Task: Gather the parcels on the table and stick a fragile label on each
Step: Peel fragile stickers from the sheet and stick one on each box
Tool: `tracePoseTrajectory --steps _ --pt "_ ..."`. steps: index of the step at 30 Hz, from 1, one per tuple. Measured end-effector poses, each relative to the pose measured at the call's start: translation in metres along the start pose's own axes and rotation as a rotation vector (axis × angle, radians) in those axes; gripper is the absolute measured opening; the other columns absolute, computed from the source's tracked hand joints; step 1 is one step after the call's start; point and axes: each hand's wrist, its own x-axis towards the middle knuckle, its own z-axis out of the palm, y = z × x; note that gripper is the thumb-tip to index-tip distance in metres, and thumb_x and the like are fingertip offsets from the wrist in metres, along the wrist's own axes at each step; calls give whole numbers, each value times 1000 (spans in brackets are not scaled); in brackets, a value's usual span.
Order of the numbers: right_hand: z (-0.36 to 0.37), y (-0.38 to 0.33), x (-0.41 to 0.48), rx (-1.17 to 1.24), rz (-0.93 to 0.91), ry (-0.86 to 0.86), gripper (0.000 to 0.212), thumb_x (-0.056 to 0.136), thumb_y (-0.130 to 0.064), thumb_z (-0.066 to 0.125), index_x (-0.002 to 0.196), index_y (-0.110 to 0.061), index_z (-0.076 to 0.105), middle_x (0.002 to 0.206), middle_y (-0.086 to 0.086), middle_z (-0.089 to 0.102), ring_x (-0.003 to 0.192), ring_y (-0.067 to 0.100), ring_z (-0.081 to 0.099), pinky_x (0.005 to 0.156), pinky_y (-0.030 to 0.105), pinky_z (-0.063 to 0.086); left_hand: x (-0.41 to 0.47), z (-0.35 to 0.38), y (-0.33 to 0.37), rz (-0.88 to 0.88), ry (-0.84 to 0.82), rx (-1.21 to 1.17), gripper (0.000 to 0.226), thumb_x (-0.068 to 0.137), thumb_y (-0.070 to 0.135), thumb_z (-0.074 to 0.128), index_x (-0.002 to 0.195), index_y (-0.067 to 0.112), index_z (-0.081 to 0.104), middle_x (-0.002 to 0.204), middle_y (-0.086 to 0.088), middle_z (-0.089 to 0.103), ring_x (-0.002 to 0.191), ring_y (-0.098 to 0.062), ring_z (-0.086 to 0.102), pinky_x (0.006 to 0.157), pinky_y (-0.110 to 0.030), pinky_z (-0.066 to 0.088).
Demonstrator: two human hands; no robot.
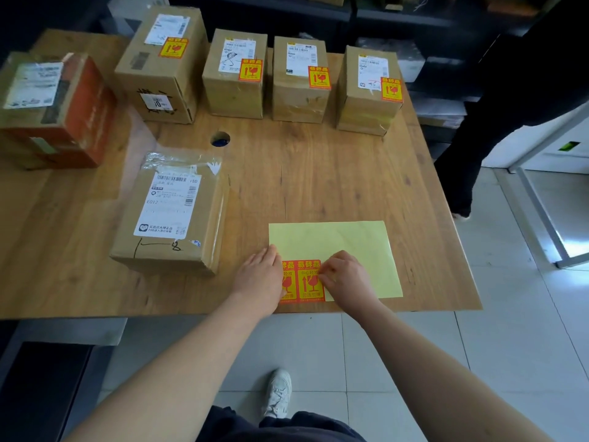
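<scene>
A yellow backing sheet (350, 247) lies at the table's near edge with two red-and-yellow fragile labels (307, 282) left on its lower left corner. My left hand (259, 279) rests flat on the sheet's left edge, covering part of one label. My right hand (345, 277) has its fingertips curled at the right label's edge, seemingly pinching it. Just left of the sheet stands a taped cardboard parcel (172, 215) with no fragile label. Several parcels along the far side, such as the tall one (162, 62), carry fragile labels. An orange-sided parcel (54, 110) at the left shows none.
A round cable hole (220, 138) opens in the wooden table (334, 173) behind the near parcel. A person in dark clothes (510, 100) stands at the table's right. Dark shelving runs along the back. My shoe (279, 393) is on the tiled floor below.
</scene>
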Motion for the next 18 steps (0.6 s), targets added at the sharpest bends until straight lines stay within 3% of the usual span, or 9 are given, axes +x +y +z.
tracePoseTrajectory --steps 6,12,18 --pt "-3 0 5 134 101 70 21 87 -19 63 108 -15 65 97 -4 62 87 13 58 71 20 40 -1 0 0 1 5 -9 79 92 39 55 150 7 12 159 -11 6 146 -26 9 119 -38 12" --pt "-6 -6 16 40 156 102 17 91 -28 59 99 -21 71 98 -6 69 85 13 61 64 25 46 -1 0 0 -2 6 -18 79 92 39 56 150 8 13 159 -11 6 146 -25 9 119 -39 13" --pt "-5 -11 20 -153 85 56 21 96 -28 50 98 -18 68 99 -3 63 82 17 60 64 28 48 0 0 0 -7 -3 -16 79 92 40 55 150 8 13 159 -11 5 146 -26 9 119 -39 12"
